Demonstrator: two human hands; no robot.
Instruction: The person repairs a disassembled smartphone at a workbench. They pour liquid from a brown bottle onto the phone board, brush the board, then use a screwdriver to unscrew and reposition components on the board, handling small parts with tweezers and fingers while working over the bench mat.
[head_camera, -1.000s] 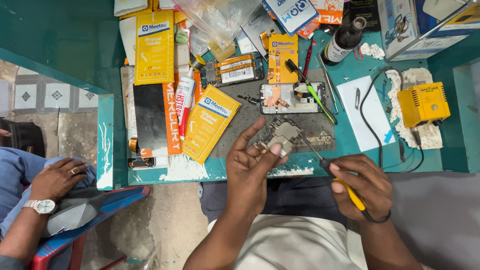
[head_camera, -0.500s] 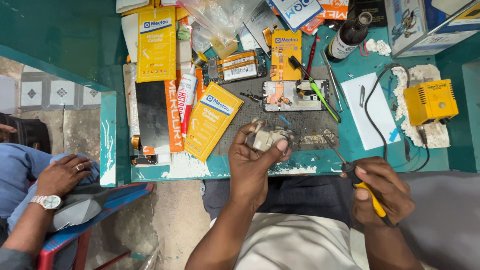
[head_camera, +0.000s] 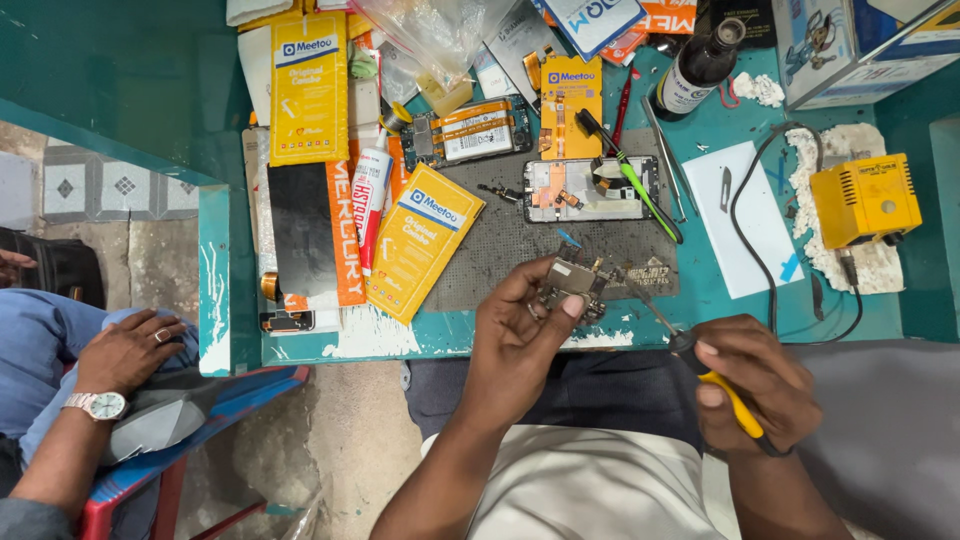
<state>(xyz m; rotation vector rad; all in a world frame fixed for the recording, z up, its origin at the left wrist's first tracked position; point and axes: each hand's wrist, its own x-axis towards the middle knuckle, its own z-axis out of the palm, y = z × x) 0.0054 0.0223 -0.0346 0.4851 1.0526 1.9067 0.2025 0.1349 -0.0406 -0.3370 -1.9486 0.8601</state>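
Left hand (head_camera: 515, 335) pinches a small metal phone part (head_camera: 572, 283) between thumb and fingers, now lifted slightly nearer over the near edge of the bench (head_camera: 700, 300) than a second ago. Right hand (head_camera: 755, 385) stays closed around the yellow-handled screwdriver (head_camera: 700, 365), whose tip has come up to the part from the right, so tool and part meet. Farther off on the grey mat (head_camera: 500, 250) lies an opened phone (head_camera: 590, 190); far right sits a yellow box-shaped unit (head_camera: 865, 200).

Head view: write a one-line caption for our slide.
Left hand holds a small circuit board; right hand points a yellow-handled screwdriver at it.
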